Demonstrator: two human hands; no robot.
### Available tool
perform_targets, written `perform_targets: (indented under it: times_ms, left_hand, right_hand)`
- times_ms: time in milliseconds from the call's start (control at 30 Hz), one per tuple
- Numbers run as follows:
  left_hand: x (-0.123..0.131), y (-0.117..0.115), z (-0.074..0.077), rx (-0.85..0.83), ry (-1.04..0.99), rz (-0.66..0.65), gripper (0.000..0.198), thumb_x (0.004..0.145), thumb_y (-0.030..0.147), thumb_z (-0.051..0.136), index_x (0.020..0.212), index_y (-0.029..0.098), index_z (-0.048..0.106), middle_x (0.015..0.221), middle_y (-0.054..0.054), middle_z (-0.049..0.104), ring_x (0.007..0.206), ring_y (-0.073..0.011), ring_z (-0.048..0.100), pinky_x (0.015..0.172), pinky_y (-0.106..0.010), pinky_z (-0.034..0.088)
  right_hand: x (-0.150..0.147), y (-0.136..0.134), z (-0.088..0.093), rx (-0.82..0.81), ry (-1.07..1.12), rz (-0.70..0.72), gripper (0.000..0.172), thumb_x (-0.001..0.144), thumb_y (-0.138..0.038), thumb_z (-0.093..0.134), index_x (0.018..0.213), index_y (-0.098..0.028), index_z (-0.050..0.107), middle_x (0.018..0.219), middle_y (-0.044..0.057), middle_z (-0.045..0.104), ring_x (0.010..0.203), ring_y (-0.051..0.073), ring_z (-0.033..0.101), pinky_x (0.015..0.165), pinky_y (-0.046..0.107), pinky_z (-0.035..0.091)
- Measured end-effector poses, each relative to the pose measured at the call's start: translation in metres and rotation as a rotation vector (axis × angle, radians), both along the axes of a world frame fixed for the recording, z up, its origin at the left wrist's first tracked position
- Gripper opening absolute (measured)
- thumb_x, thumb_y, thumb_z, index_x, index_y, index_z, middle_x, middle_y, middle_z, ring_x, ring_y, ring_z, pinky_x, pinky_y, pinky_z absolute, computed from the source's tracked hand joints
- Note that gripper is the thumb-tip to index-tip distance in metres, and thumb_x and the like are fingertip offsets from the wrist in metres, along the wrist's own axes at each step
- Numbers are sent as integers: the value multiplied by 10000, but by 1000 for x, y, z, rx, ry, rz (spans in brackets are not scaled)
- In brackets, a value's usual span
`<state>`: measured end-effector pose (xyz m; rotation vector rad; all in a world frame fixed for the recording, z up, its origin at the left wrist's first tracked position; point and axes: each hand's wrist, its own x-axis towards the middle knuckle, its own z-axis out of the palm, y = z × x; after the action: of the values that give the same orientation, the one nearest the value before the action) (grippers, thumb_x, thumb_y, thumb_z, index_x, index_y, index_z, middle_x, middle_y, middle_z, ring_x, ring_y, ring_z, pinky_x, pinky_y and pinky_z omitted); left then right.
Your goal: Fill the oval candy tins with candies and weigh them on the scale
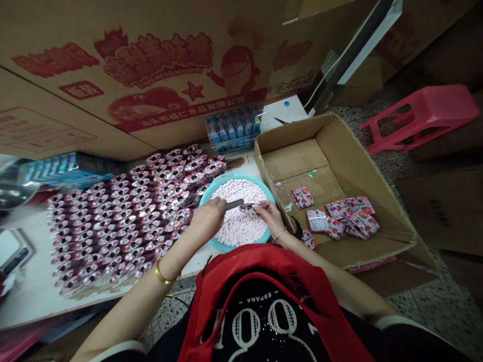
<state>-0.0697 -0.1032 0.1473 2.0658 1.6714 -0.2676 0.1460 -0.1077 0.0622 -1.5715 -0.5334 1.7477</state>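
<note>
Packet (249,207) sits pinched in fingers of the right hand (268,215) above the bowl (225,247); fingers of the left hand (207,218) clasp a scoop (234,203) at its mouth.

A level grey scoop (234,203) meets a small red pouch (249,207) over a teal bowl (226,247) of candies (241,226).

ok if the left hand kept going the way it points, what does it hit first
Most likely the small packet pinched in the right hand. The left hand points right across the teal bowl, its grey scoop nearly at it, though depth is unclear.
</note>
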Motion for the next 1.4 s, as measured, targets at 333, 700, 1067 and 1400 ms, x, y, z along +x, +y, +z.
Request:
perform_targets:
  times_ms: [333,700,1067,1400]
  left_hand:
    - [23,-4,-135,-110,-260,125,202,853,125,452,1008,166,574,1049,-93,603,995,-202,563,898,-321,443]
    - [4,-6,-115,-80,-562,108,224,878,258,469,1067,168,549,976,-62,619,892,-164,567,821,-283,457]
    - [-15,0,-12,-91,-252,-145,151,898,218,432,951,172,566,918,-74,606,843,-188,572,757,-299,445]
    - [35,-5,25,-42,51,-120,229,886,83,387,917,161,600,896,-119,599,880,-234,582,741,-347,463]
  right_hand:
    - [25,-14,30,-125,84,111,404,550,-363,825,857,-215,608,816,-16,630,772,143,611,711,285,488]
    - [26,-19,23,-171,123,93,359,575,-323,804,853,-220,601,806,-13,651,783,144,625,735,288,506]
    - [2,-6,7,-110,154,4,418,557,-376,807,855,-229,553,859,-17,648,792,139,627,759,294,508]
    - [-1,-9,0,-97,147,-1,424,538,-361,808,854,-237,556,798,-27,645,780,152,625,738,301,500]
